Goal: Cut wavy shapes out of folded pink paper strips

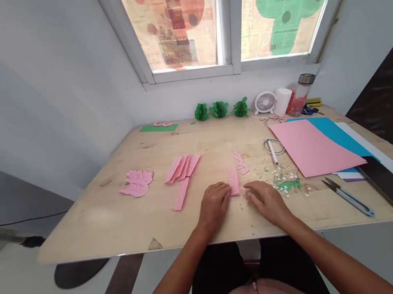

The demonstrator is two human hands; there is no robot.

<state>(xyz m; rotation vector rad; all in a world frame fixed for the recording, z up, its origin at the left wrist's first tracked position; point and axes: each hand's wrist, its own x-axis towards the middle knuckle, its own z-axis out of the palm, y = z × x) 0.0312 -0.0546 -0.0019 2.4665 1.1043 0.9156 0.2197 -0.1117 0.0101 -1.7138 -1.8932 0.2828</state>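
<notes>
Palm down on the table, my left hand (215, 206) has its fingertips on the left edge of a pink paper strip (233, 180), its fingers together and bent. Just right of the strip rests my right hand (267, 201), fingers loosely curled with the thumb apart, nothing visible in it. Beyond it lies a curly pink paper cutout (241, 163). Several folded pink paper strips (183, 167) are fanned out left of my hands, one pointing towards me. Farther left sits a pile of scalloped pink cutouts (137, 182).
Green and white paper scraps (288, 185) are scattered to the right, near blue-handled snips (349, 197), a black phone (392, 185), a white pen (272, 151) and a pink sheet (318, 147). At the back stand green paper figures (219, 109), a small fan (265, 103) and a glass bottle (302, 95).
</notes>
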